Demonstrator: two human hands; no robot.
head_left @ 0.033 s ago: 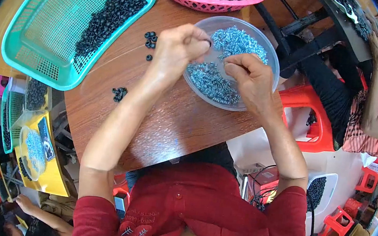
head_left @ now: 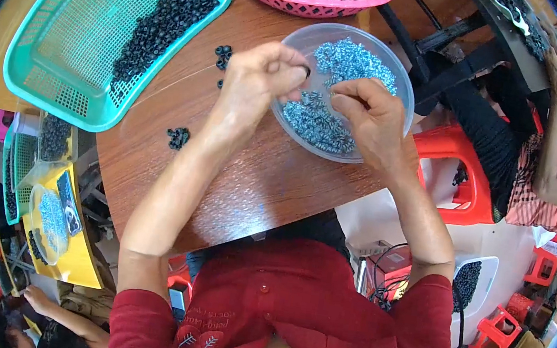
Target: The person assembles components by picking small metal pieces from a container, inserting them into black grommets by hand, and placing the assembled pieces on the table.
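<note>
My left hand is closed at the left rim of a clear round bowl. Pinched at its fingertips is a small black ring-shaped part, mostly covered by the fingers. Over the bowl's right side, my right hand has thumb and forefinger pressed together. Whatever lies between them is too small to name. Inside the bowl are two heaps of small shiny metal pieces, a light blue heap at the back and a darker blue-grey heap nearer me.
A green basket with small black parts stands at the left. Behind the bowl is a pink basket full of them. Loose black parts lie on the brown table. A red stool and another person's arm are at right.
The black ring-shaped part has dropped slightly in my left hand's fingertips, and a lower finger of that hand now shows. My right hand stays almost still.
</note>
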